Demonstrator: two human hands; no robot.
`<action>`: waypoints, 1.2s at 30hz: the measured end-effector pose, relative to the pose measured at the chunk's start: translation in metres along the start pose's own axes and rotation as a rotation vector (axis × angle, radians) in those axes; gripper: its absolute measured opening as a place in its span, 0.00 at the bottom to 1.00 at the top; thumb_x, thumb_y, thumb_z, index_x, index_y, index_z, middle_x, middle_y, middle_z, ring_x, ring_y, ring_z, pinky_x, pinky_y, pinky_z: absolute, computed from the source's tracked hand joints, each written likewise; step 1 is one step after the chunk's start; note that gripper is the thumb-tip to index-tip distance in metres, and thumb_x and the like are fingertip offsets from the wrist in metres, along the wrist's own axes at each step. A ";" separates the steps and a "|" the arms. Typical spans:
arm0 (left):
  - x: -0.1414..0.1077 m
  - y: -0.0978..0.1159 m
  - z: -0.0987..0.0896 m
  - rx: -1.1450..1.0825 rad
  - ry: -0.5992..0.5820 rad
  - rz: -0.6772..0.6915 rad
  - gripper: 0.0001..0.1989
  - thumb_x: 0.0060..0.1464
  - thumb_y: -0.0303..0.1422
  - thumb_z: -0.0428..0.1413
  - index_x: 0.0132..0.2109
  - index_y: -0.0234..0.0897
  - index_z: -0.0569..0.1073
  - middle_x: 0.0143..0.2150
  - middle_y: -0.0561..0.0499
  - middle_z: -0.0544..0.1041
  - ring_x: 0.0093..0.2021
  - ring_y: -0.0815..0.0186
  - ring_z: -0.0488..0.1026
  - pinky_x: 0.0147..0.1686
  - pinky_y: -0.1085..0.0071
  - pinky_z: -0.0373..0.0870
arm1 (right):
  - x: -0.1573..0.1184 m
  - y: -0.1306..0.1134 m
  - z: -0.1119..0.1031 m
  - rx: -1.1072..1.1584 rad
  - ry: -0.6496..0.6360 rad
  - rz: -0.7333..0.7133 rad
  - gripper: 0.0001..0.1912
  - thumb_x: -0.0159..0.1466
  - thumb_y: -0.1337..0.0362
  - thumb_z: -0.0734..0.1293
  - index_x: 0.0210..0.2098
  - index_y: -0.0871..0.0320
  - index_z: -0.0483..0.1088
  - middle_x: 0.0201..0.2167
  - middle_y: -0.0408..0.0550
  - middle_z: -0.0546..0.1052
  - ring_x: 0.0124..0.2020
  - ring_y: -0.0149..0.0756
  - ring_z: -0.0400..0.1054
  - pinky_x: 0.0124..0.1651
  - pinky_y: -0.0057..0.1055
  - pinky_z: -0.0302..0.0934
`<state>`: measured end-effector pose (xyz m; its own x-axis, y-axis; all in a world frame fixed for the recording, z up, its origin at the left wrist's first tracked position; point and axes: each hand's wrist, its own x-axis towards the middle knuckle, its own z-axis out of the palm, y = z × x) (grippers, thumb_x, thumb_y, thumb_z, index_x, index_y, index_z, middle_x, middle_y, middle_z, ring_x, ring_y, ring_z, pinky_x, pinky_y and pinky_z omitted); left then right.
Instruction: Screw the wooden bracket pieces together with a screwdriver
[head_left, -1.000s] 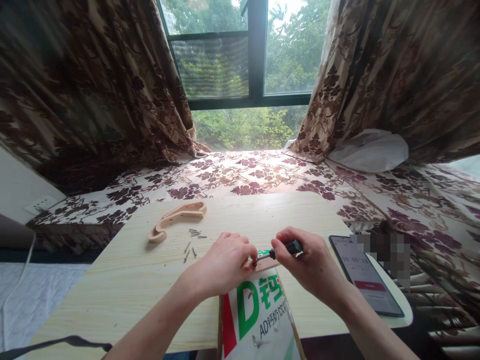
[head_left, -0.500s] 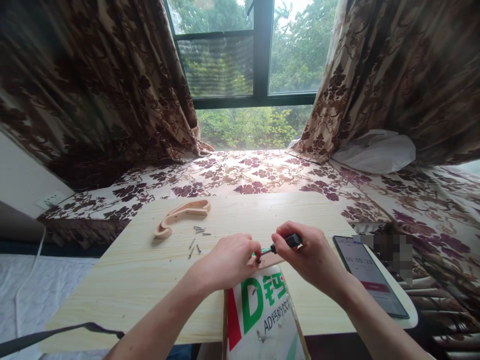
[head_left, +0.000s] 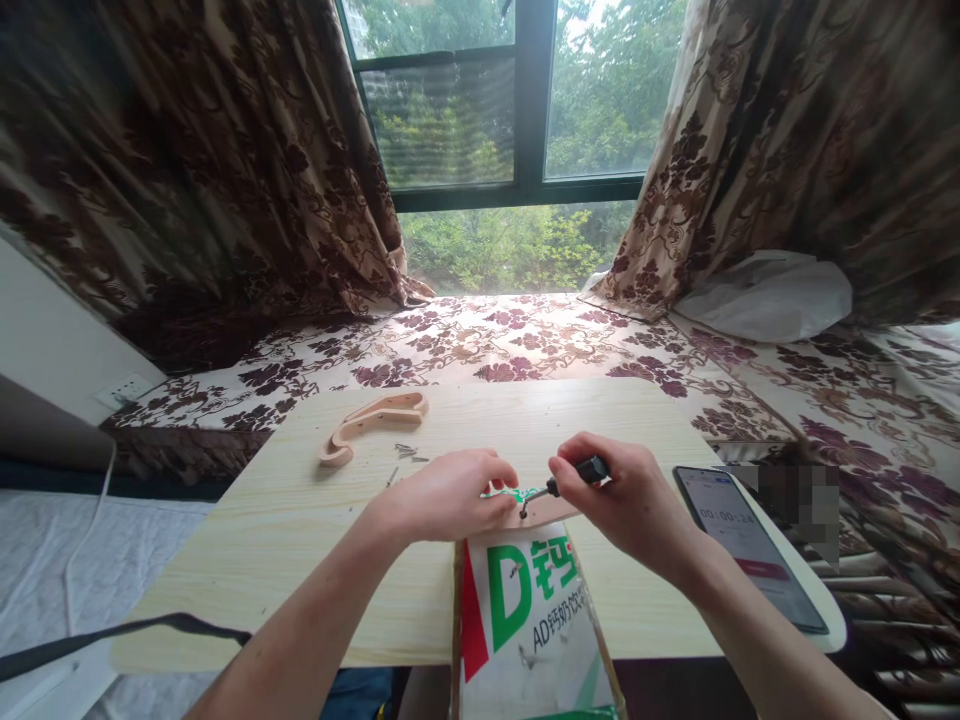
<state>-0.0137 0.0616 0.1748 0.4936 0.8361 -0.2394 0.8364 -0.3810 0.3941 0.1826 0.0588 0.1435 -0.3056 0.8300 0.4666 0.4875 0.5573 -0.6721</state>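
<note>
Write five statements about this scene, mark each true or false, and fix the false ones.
1. The right hand holds a screwdriver. True.
2. The phone lies to the left of both hands. False: the phone lies to their right.
3. Loose screws lie on the table. True.
4. The white bag lies on the table. False: the bag is on the floral cloth beyond it.
5. The screwdriver's shaft points toward the left hand. True.

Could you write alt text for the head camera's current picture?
The right hand grips a screwdriver angled down to a tan strip, which the left hand touches. Screws and a curved tan piece lie on the pale table.
</note>
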 end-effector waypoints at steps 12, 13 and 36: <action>-0.009 -0.008 0.001 -0.012 0.021 0.007 0.18 0.60 0.35 0.40 0.26 0.37 0.68 0.30 0.53 0.72 0.32 0.69 0.67 0.31 0.73 0.59 | 0.000 -0.003 0.000 -0.003 -0.010 0.008 0.09 0.60 0.65 0.62 0.24 0.57 0.65 0.18 0.39 0.66 0.21 0.26 0.57 0.25 0.24 0.52; -0.011 -0.009 0.001 -0.008 0.041 0.001 0.19 0.61 0.36 0.40 0.27 0.38 0.69 0.31 0.53 0.72 0.33 0.69 0.68 0.32 0.73 0.59 | 0.001 -0.003 0.000 -0.005 -0.011 0.005 0.09 0.60 0.65 0.62 0.24 0.57 0.65 0.19 0.39 0.66 0.21 0.26 0.57 0.25 0.25 0.53; 0.005 0.010 0.031 0.138 0.173 -0.001 0.05 0.50 0.29 0.50 0.28 0.38 0.69 0.31 0.53 0.73 0.32 0.66 0.67 0.35 0.69 0.58 | 0.009 -0.004 0.001 -0.018 -0.063 -0.025 0.08 0.59 0.67 0.61 0.23 0.57 0.65 0.18 0.39 0.66 0.20 0.26 0.57 0.24 0.25 0.52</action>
<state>0.0045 0.0501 0.1494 0.4542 0.8873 -0.0797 0.8676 -0.4202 0.2661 0.1768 0.0639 0.1493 -0.3687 0.8160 0.4453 0.4934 0.5777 -0.6502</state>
